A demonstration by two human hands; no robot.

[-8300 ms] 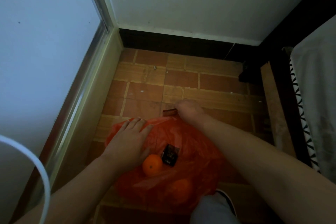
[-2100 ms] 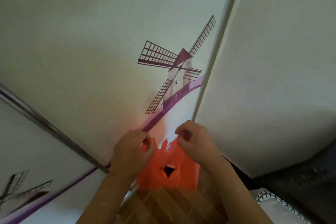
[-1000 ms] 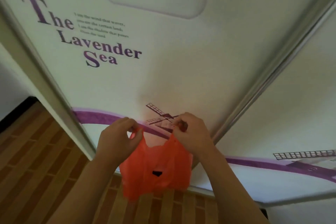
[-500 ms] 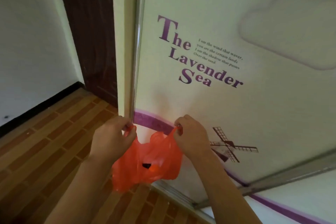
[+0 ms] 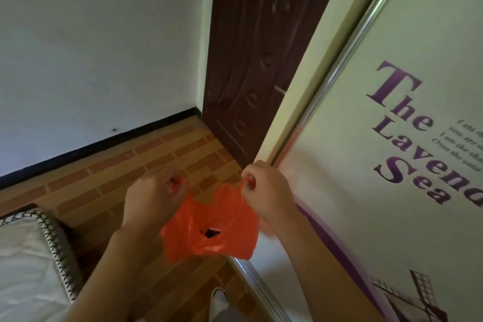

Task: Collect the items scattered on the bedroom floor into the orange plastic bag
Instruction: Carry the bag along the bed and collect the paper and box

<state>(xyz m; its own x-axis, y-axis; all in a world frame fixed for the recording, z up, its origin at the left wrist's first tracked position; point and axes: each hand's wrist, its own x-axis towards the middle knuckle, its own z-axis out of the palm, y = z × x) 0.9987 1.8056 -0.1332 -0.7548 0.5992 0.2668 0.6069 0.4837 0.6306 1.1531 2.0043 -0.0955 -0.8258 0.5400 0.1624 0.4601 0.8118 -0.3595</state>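
The orange plastic bag (image 5: 209,230) hangs in the air between my hands, above the floor. My left hand (image 5: 154,198) is shut on its left handle and my right hand (image 5: 264,191) is shut on its right handle, pulling the mouth apart. Through the thin plastic a small dark item (image 5: 210,233) shows inside. No loose item lies on the visible floor.
A wardrobe sliding door (image 5: 386,165) with purple "The Lavender Sea" lettering stands close on the right. A dark brown door (image 5: 256,60) is ahead, a white wall to the left. A mattress corner (image 5: 31,256) sits at lower left. Wood-pattern floor (image 5: 117,178) lies between. My shoe (image 5: 219,300) shows below.
My view has swung left from the wardrobe door toward the brown door and the white wall. The bag stays held up by both handles; the mattress corner has come into view.
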